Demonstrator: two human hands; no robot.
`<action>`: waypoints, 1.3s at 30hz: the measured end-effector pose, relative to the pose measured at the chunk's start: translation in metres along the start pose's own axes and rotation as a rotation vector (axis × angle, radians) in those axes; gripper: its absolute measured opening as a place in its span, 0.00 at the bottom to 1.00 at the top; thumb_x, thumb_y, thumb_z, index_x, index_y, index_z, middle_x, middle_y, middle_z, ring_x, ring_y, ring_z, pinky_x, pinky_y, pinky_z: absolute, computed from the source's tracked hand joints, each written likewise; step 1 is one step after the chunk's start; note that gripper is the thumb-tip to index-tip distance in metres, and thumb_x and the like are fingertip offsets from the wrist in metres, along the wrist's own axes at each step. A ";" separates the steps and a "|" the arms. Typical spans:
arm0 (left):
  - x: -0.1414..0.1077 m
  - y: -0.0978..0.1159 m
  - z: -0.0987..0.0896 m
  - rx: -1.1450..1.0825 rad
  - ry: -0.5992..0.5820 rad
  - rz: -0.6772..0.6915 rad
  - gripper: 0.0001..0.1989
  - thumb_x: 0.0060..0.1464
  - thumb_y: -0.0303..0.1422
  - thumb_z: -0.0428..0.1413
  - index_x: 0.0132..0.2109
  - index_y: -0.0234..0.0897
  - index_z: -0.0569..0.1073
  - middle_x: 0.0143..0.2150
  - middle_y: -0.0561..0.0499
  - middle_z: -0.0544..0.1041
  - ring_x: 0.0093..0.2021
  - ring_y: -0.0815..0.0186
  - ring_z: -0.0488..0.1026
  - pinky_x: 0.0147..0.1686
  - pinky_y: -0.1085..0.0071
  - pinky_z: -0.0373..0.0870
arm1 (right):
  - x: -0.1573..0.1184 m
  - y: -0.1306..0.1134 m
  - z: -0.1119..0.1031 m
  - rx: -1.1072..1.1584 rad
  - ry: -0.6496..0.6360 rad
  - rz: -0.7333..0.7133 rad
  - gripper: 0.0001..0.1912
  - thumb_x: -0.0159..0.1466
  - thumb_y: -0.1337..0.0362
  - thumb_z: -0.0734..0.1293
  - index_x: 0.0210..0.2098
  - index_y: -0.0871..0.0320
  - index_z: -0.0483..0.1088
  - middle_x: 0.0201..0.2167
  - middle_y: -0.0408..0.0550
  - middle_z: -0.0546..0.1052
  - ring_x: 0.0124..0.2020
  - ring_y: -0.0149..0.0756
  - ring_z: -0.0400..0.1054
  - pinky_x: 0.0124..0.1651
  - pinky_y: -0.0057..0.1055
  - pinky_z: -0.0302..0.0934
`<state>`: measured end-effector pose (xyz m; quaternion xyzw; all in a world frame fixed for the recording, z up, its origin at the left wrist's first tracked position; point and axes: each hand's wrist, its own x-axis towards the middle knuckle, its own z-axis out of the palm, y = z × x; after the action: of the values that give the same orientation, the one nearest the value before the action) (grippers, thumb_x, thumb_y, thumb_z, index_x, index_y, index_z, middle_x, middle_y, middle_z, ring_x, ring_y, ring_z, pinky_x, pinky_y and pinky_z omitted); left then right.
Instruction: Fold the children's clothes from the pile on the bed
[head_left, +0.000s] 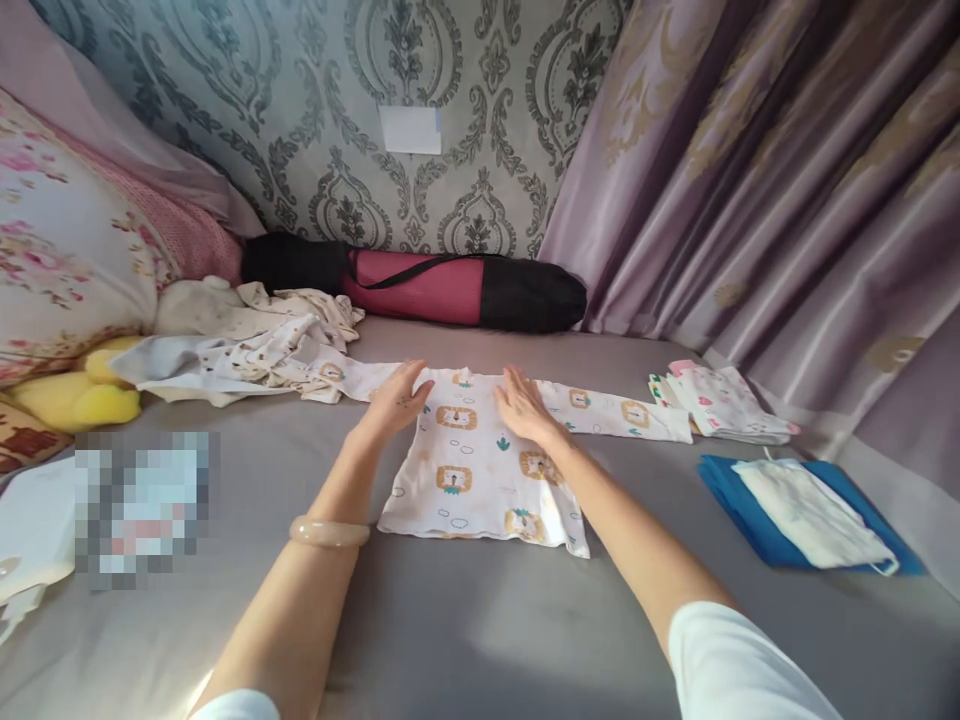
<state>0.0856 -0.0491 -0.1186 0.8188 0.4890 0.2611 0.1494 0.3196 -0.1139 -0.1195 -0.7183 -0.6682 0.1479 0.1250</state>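
A small white long-sleeved shirt [480,455] with lion prints lies spread on the grey sheet, its sleeves stretched out to both sides. My left hand [399,402] rests flat at the shirt's left shoulder, where the sleeve meets the body. Near the right shoulder, my right hand [525,405] lies on the fabric with its fingers stretched away from me. Neither hand grips anything. The left sleeve's end touches or lies under a heap of crumpled clothes [277,345]. The right sleeve's end reaches a folded pile of printed clothes [727,400].
Along the wall lies a black and red bag [420,285]. A blue item [757,515] with a white cloth [817,515] on it sits at the right. On the left are a floral pillow [60,250], a yellow plush thing [82,390] and a white device [37,520].
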 end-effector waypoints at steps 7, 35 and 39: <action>0.000 0.032 0.058 0.345 -0.283 0.027 0.33 0.66 0.43 0.38 0.69 0.23 0.54 0.71 0.34 0.52 0.72 0.50 0.45 0.68 0.53 0.42 | -0.016 0.050 0.012 -0.208 0.064 0.136 0.35 0.72 0.54 0.46 0.70 0.72 0.44 0.72 0.58 0.42 0.72 0.43 0.34 0.71 0.41 0.30; -0.123 0.069 0.043 0.339 -0.305 0.297 0.32 0.67 0.46 0.32 0.70 0.32 0.55 0.71 0.40 0.53 0.72 0.56 0.46 0.69 0.56 0.43 | -0.130 0.007 0.028 -0.166 -0.010 -0.272 0.32 0.71 0.56 0.47 0.70 0.68 0.48 0.72 0.55 0.45 0.72 0.41 0.36 0.72 0.41 0.31; -0.126 0.070 0.045 0.335 -0.355 0.274 0.32 0.67 0.46 0.34 0.69 0.31 0.55 0.71 0.39 0.53 0.72 0.55 0.46 0.68 0.55 0.45 | -0.131 0.006 0.034 -0.150 -0.059 -0.255 0.32 0.71 0.57 0.48 0.70 0.69 0.49 0.72 0.56 0.45 0.72 0.43 0.37 0.72 0.43 0.32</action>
<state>0.1129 -0.1929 -0.1561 0.9234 0.3764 0.0470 0.0585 0.3041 -0.2452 -0.1474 -0.6302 -0.7667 0.1015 0.0690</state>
